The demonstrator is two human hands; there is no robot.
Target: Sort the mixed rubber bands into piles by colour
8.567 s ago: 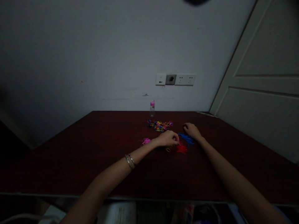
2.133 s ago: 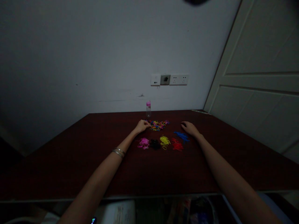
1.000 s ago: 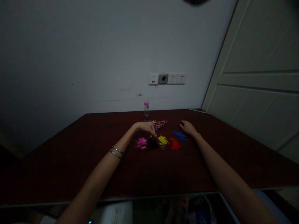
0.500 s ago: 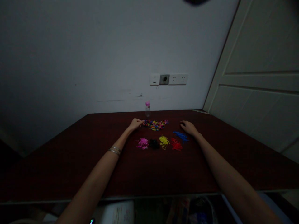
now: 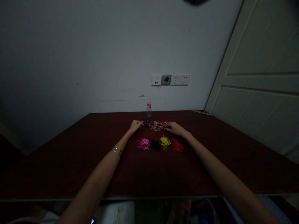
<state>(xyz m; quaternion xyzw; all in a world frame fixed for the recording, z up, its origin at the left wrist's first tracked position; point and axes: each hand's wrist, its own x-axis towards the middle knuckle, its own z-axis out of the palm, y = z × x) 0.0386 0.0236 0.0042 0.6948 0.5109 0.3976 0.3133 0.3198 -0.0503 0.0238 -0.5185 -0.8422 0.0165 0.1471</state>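
A mixed heap of colourful rubber bands (image 5: 156,125) lies on the dark red table between my hands. At its left edge is my left hand (image 5: 135,125), thumb and fingertips pressed together; whether a band is between them is too small to tell. My right hand (image 5: 175,128) reaches the heap's right edge with its fingers drawn together, and what they pinch is hidden. Nearer to me are sorted piles: pink rubber bands (image 5: 144,143), black rubber bands (image 5: 154,144), yellow rubber bands (image 5: 165,142) and red rubber bands (image 5: 177,145). My right forearm covers the blue pile's place.
Behind the heap a clear bottle with a pink top (image 5: 149,109) stands close to the wall. Wall sockets (image 5: 170,80) sit above the table (image 5: 74,155). A white panelled door (image 5: 257,102) is at the right. Below the front edge are stored items, including a white box (image 5: 120,213).
My right hand has moved left, from beyond the blue pile to the mixed heap's right edge. The blue pile is now out of sight. My left hand stays by the heap.
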